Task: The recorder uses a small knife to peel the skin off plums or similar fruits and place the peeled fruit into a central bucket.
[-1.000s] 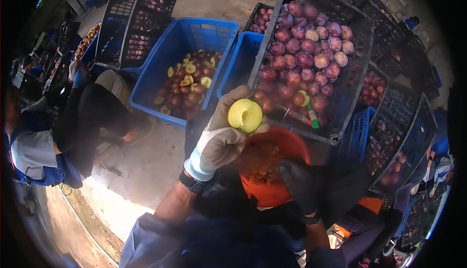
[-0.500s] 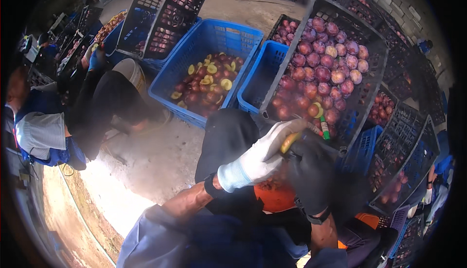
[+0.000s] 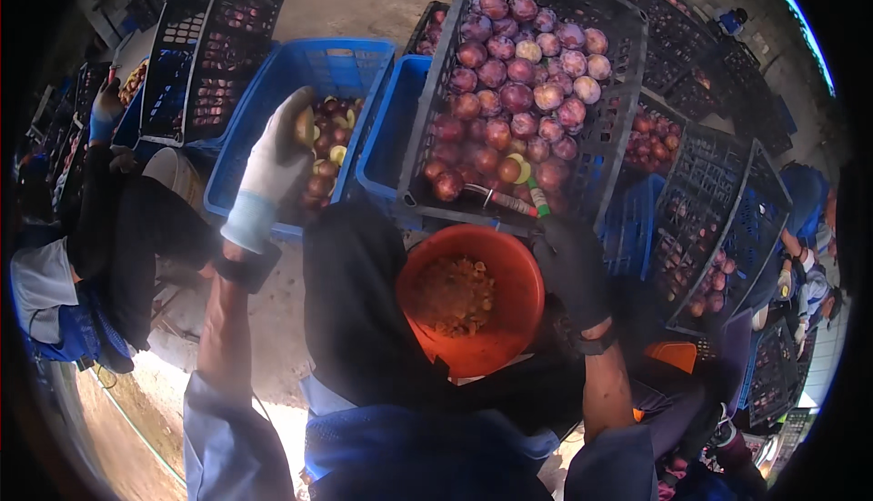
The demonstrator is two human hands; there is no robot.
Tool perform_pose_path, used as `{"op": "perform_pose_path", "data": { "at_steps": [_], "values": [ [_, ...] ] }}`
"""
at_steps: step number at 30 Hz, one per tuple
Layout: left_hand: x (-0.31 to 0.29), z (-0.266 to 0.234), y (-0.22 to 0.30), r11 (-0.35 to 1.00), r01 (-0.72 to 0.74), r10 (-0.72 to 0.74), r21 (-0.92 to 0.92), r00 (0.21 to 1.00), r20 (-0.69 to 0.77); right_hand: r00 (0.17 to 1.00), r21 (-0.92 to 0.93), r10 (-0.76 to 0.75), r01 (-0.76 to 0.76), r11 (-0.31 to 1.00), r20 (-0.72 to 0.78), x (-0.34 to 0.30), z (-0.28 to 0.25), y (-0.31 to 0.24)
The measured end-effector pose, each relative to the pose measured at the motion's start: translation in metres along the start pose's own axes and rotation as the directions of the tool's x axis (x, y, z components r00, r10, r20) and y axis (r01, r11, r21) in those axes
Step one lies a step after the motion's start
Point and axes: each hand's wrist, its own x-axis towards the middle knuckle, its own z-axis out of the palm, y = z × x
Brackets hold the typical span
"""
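My left hand (image 3: pixel 273 160), in a white glove, is over a blue basket (image 3: pixel 232 169) of plum halves (image 3: pixel 320 169). A brownish-orange plum piece (image 3: pixel 305 125) shows at its fingers. My right hand (image 3: pixel 573 255), in a black glove, has curled fingers at the near edge of a tilted black crate (image 3: pixel 625 128) of whole plums (image 3: pixel 516 96). Close to those fingers are a green-and-white handle (image 3: pixel 538 194) and a pinkish-handled tool with a curved metal end (image 3: pixel 496 197). What the right fingers hold is hidden. A cut yellow plum (image 3: pixel 520 169) lies beside the handle.
An orange-red bucket (image 3: pixel 518 319) with small brown bits stands between my legs. A second blue basket (image 3: pixel 382 151) is partly under the crate. More black crates (image 3: pixel 705 215) stand on the right. A co-worker's gloved hand (image 3: pixel 105 115) shows at the left.
My hands have parted. The left has moved left over the blue basket with the plum piece; the right stays by the crate's near edge. The view has shifted, uncovering the bucket.
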Motion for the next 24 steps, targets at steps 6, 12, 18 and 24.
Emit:
{"op": "perform_pose_path", "data": {
  "at_steps": [6,12,18,24],
  "values": [
    [0.034,0.025,0.045,0.910,-0.066,0.051,0.410,0.998,0.047,0.997,-0.027,-0.046,0.048,0.998,0.067,0.073,0.014,0.043],
    [0.029,0.146,0.109,0.961,-0.230,0.240,-0.154,0.969,0.049,0.963,-0.265,-0.260,0.270,0.926,0.075,0.108,0.086,0.076],
    [0.027,0.202,0.045,0.916,-0.005,0.038,-0.402,0.997,0.074,0.960,-0.146,-0.152,0.190,0.971,0.234,0.106,0.098,0.092],
    [0.024,0.203,0.042,0.709,0.229,-0.084,-0.667,0.967,0.242,0.931,0.902,0.056,-0.364,0.234,0.362,0.068,0.038,0.055]
  ]
}}
